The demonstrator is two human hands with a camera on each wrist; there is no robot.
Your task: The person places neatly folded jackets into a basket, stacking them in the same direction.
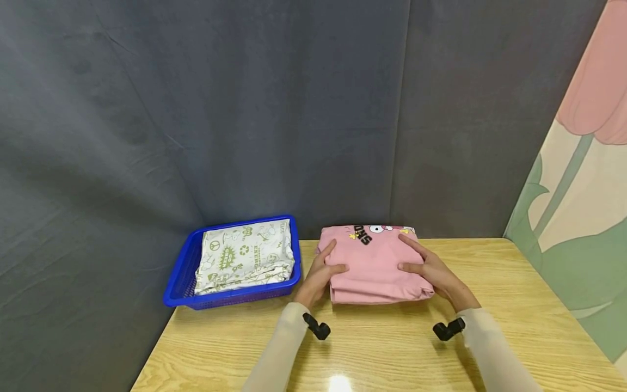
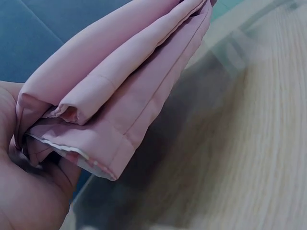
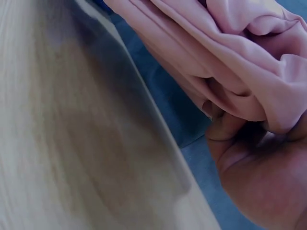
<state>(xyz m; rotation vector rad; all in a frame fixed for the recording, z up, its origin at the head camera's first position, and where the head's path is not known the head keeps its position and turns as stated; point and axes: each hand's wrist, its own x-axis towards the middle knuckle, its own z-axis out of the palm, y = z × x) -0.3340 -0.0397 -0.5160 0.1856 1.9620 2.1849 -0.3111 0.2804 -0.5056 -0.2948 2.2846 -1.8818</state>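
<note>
A folded pink cloth item with a cartoon print and dark lettering (image 1: 374, 264) is held between both hands near the table's back edge. My left hand (image 1: 318, 275) grips its left side, thumb on top and the other fingers reaching beneath. On the opposite side my right hand (image 1: 436, 272) grips it the same way. Stacked folds of the pink cloth (image 2: 110, 81) show in the left wrist view, raised off the tabletop. In the right wrist view, the right hand (image 3: 264, 177) holds the bunched folded edge, its fingers partly hidden under the fabric.
Left of the hands, a blue plastic basket (image 1: 178, 280) holds a folded white cloth with green print (image 1: 245, 256). A dark grey curtain (image 1: 303, 109) hangs behind the wooden table (image 1: 382, 348). A wall with a painted tulip (image 1: 588, 218) borders the right.
</note>
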